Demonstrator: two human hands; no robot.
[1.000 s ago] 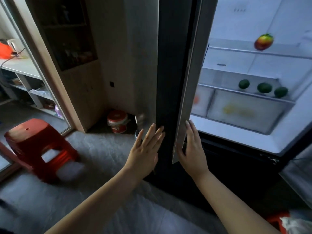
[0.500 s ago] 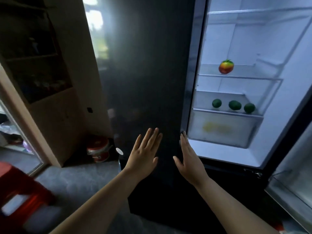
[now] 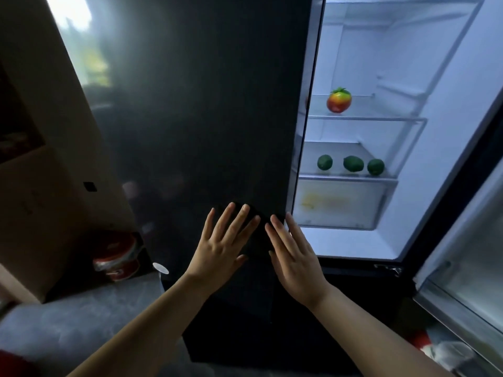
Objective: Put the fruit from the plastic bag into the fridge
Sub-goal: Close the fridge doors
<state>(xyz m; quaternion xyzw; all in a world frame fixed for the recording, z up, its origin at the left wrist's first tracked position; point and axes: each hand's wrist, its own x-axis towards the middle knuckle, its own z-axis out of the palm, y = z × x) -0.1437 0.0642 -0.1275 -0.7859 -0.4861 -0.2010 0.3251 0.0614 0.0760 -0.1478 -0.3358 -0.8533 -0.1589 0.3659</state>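
My left hand (image 3: pixel 220 248) and right hand (image 3: pixel 296 257) lie flat against the dark fridge door (image 3: pixel 204 104), fingers straight, gripping nothing, apparently to push it closed

The fridge door (image 3: pixel 204 104) fills the frame's centre, the open compartment (image 3: pixel 449 172) to its right. Inside, a single fruit (image 3: pixel 339 100) sits on the upper shelf (image 3: pixel 386 118); three fruits (image 3: pixel 353 163) line the lower shelf (image 3: pixel 348 177), above a drawer (image 3: pixel 340 202). Low at centre, left hand (image 3: pixel 220 248) and right hand (image 3: pixel 296 257) lie side by side against the door.
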